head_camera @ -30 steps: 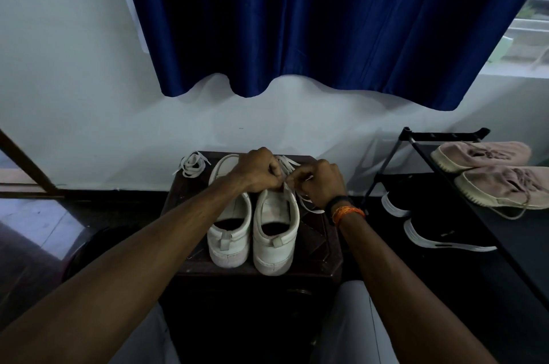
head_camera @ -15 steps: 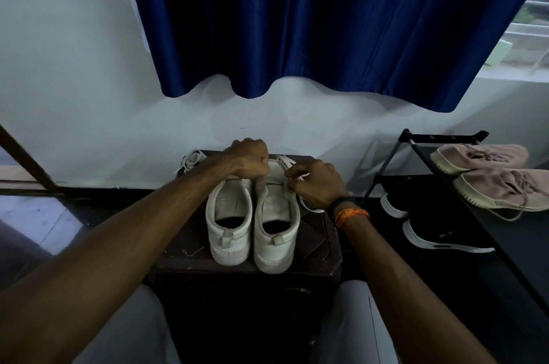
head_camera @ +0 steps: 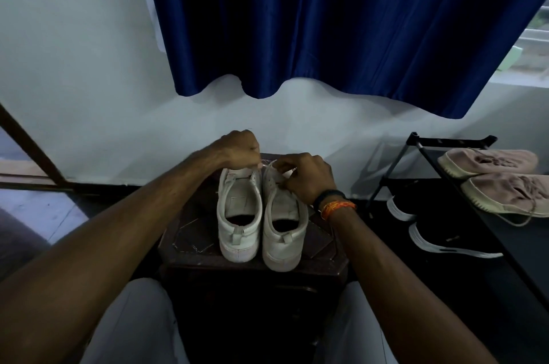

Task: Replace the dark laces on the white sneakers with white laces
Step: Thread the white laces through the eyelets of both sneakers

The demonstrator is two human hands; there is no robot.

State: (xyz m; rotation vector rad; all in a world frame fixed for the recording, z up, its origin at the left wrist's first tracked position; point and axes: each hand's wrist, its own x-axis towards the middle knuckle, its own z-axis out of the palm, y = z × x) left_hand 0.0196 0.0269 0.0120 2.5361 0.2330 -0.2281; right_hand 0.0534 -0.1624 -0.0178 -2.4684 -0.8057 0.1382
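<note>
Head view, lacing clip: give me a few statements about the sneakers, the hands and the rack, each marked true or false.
1. The two white sneakers stand side by side on the dark stool, heels toward the camera. True.
2. The right hand lies flat on the stool. False: its fingers are curled at the far end of the right-side sneaker, pinching a white lace.
3. The left hand is curled in a fist-like grip above the toe end of the left-side sneaker. True.
4. The shoe rack holds only black shoes. False: pink shoes lie on its top shelf, black ones below.
</note>
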